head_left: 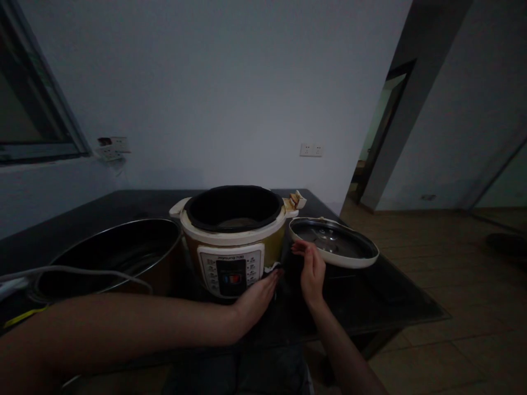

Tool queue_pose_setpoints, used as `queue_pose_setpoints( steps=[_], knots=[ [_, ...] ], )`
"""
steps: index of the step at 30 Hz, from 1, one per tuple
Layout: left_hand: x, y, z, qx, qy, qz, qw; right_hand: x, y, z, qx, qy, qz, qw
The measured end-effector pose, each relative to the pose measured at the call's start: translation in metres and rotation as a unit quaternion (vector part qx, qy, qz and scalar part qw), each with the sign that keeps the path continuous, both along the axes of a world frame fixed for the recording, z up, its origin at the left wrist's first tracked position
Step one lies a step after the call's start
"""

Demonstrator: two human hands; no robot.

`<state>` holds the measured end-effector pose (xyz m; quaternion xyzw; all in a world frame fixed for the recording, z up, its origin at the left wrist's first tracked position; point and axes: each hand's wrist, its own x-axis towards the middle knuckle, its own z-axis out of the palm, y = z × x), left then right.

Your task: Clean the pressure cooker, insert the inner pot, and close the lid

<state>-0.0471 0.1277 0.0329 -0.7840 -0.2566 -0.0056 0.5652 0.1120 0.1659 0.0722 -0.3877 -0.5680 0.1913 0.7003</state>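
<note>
An electric pressure cooker (233, 241) with a white and gold body stands open on a dark table (370, 302), its black inner pot showing. My left hand (257, 299) lies flat with fingers stretched toward the cooker's lower right side, touching or almost touching it. My right hand (312, 271) is just right of the cooker, fingers together and slightly curled, holding nothing that I can see. The cooker's lid (333, 241) lies upside down on the table right of my right hand.
A large metal bowl (115, 258) sits left of the cooker. A white cable (74, 271) runs across its front. Wall sockets (312, 150) are behind. The table's right edge drops to a wooden floor (453, 307); a doorway (382, 131) opens at right.
</note>
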Motion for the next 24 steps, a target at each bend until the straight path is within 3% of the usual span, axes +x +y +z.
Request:
queue_pose_setpoints(
  steps=[2, 7, 9, 11, 16, 18, 21, 24],
  knots=[
    [-0.003, -0.002, 0.02, -0.017, -0.005, 0.0, 1.0, 0.0, 0.0, 0.001, 0.001, -0.001, -0.004, 1.0],
    [0.0, 0.002, 0.104, -0.029, -0.051, 0.009, 0.998, 0.001, -0.002, 0.001, 0.002, -0.001, -0.007, 1.0],
    [0.001, 0.003, 0.117, -0.024, -0.061, 0.012, 0.998, 0.0, -0.002, 0.001, 0.002, -0.001, -0.005, 1.0],
    [-0.002, 0.001, 0.106, -0.015, -0.049, 0.018, 0.999, 0.001, -0.002, 0.0, 0.002, -0.003, -0.003, 1.0],
    [-0.023, -0.011, 0.027, -0.021, 0.076, 0.019, 0.997, 0.001, -0.002, 0.0, -0.004, -0.013, -0.001, 1.0],
    [-0.033, -0.015, 0.009, -0.023, 0.09, 0.007, 0.996, 0.001, -0.002, 0.0, -0.008, -0.017, 0.001, 1.0],
    [-0.046, -0.018, 0.01, -0.048, 0.069, -0.049, 0.995, 0.0, -0.003, 0.001, -0.012, -0.022, 0.003, 1.0],
    [-0.053, -0.017, 0.031, -0.094, 0.034, -0.112, 0.989, 0.0, -0.003, 0.0, -0.014, -0.025, 0.003, 1.0]
  ],
)
